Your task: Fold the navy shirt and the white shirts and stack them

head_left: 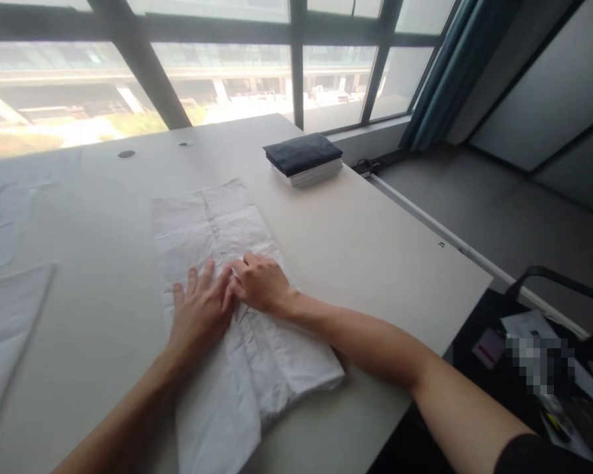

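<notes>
A long, folded white sheet [188, 227], wrinkled along a lengthwise seam, lies on the table below me. I cannot tell whether it is cloth or paper. My left hand [202, 309] rests flat on it with the fingers spread. Right beside it, my right hand [259, 283] has its fingers curled and pinching at the sheet's middle seam. The fingertips of both hands nearly meet there, and the pinched spot is partly hidden.
On the white table [366, 263], a dark folded cloth [304, 153] tops a white stack [316, 174] near the far right edge. Another white sheet [10, 336] lies at left. A black chair [479, 309] holding papers stands beyond the right edge. Windows line the back.
</notes>
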`<state>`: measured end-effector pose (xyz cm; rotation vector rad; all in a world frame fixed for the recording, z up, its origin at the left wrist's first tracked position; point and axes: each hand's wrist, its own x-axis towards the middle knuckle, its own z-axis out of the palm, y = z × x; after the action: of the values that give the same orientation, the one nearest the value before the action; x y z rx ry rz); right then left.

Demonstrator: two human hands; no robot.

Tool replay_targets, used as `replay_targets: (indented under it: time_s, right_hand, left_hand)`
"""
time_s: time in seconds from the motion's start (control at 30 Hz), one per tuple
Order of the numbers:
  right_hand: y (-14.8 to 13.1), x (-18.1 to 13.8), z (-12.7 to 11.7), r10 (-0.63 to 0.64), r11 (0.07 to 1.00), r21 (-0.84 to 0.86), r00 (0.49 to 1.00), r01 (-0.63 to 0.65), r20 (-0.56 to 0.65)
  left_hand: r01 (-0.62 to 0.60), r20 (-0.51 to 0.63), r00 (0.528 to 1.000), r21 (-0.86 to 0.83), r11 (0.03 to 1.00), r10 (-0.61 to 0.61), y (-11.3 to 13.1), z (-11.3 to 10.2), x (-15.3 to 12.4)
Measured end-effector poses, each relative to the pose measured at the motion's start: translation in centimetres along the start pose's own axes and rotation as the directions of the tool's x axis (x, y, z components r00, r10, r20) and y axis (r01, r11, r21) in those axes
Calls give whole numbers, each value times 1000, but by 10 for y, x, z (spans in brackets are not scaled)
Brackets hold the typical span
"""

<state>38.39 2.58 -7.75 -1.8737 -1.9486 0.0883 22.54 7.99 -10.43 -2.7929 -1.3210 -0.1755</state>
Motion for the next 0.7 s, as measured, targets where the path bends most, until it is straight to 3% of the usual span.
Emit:
replay_targets:
  time_s: [0.33,0.53,0.7]
  right_hand:
    - [-6,-2,2,35,999,-18,998,-34,42]
    - [-4,-1,6,24,999,-25,999,-23,28]
    - [2,3,7,62,993,92,995,-70,82]
  left_hand:
    - [7,-17,1000,-60,998,-8,-5,10,-2]
    - [2,33,999,-25,1000,-2,-4,6,-1]
    - [21,-3,1000,-32,999,-21,3,3,-3]
